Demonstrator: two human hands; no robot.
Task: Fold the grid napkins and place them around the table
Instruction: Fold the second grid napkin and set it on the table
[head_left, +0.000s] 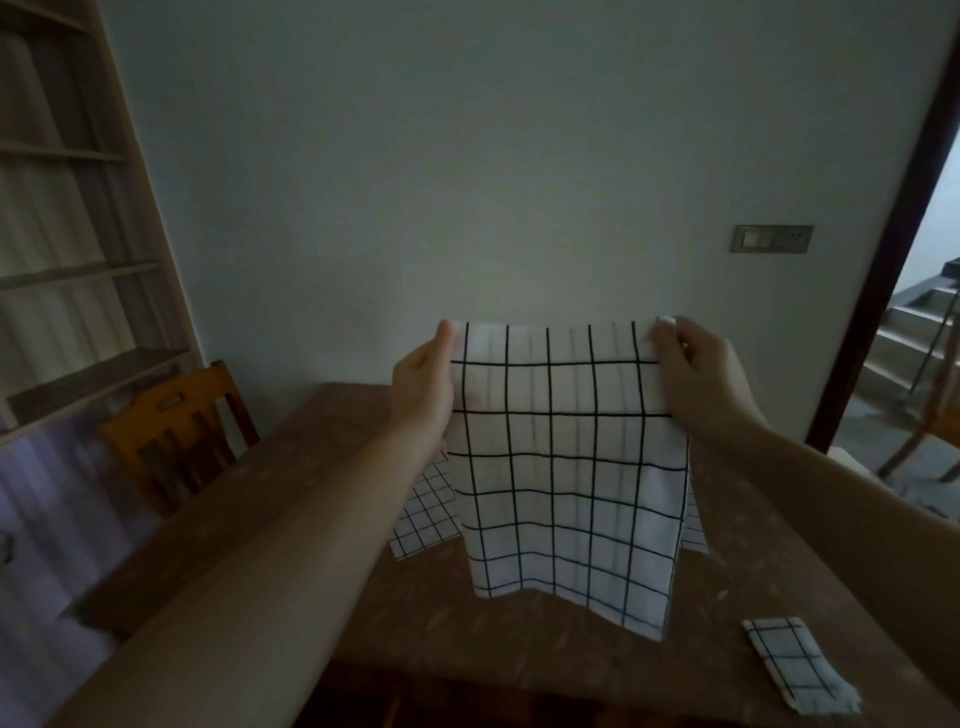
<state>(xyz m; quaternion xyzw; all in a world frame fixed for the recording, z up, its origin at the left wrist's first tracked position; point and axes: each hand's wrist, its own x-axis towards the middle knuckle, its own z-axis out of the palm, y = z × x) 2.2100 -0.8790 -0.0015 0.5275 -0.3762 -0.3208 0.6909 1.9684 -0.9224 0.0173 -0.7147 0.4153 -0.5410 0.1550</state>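
Observation:
A white napkin with a black grid (561, 467) hangs in the air above the brown table (322, 467). My left hand (423, 387) pinches its top left corner and my right hand (696, 379) pinches its top right corner, so the cloth is stretched between them and its lower edge hangs just above the tabletop. Behind it, more grid napkin (423, 514) lies spread on the table, mostly hidden. A folded grid napkin (795, 662) lies at the table's near right.
A wooden chair (176, 421) stands at the table's left side, below a shelf unit (78, 280). The far wall carries a switch plate (771, 239). A doorway with stairs (914, 343) opens at the right.

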